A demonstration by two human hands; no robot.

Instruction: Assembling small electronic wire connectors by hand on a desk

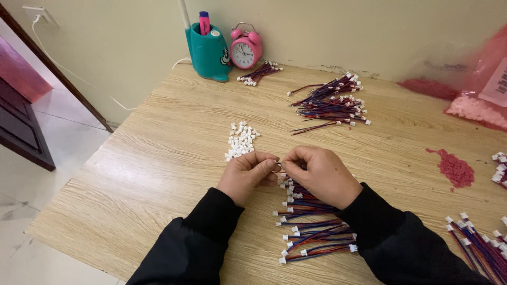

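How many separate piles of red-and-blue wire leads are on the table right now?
4: a small bundle by the pink alarm clock, a big pile at the back, one under the hands, one at the right edge, partly cut off.

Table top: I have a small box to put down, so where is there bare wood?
The widest bare patch of the table lies left of the left hand, below the white connectors. A smaller strip runs between the far wire pile and the right hand. The right side is crowded with red bits and wire bundles.
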